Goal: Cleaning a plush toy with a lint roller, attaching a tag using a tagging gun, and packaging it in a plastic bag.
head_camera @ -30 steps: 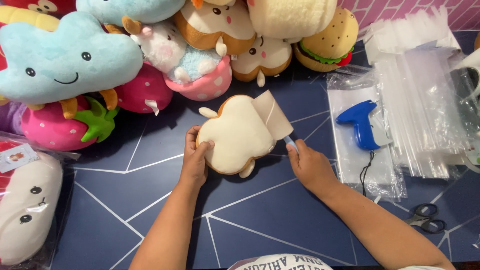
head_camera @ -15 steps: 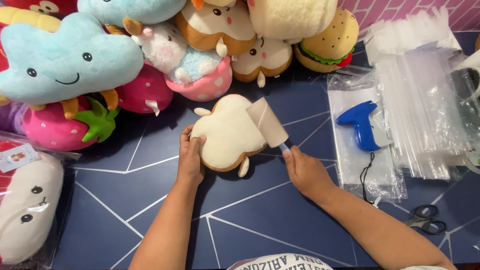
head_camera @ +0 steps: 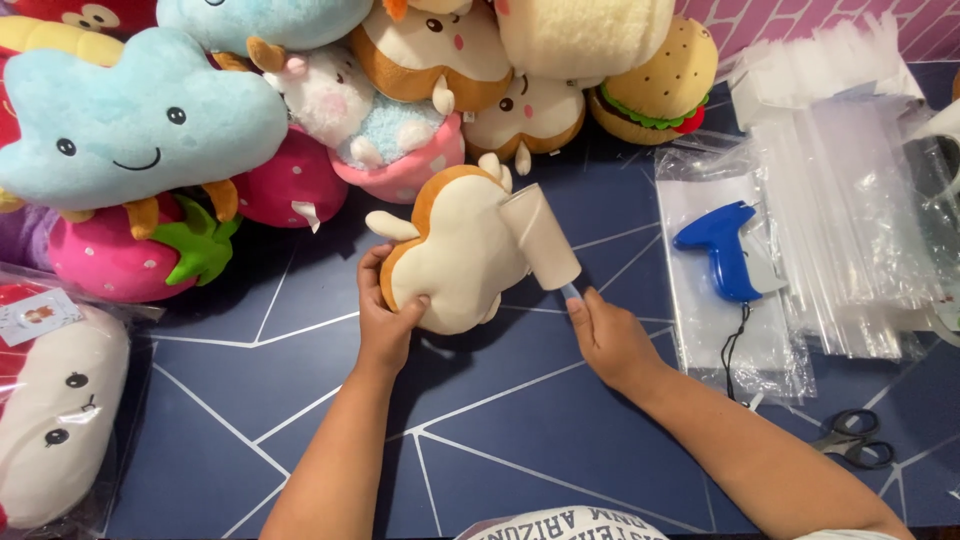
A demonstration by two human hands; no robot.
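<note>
Toast plush (head_camera: 455, 255) — cream (brown crust) | left hand (head_camera: 385, 320) steadies | lint roller (head_camera: 540, 237) on it

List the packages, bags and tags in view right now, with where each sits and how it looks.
Clear bag around the white face plush: far left, crinkled.
Paper tag: on that bag's top, rectangular, white with a red edge.
Flat clear bag: right of the hands, under the blue tagging gun.
Stack of clear bags: far right, long, see-through.
White fabric tag: on the pink plush, small.
</note>
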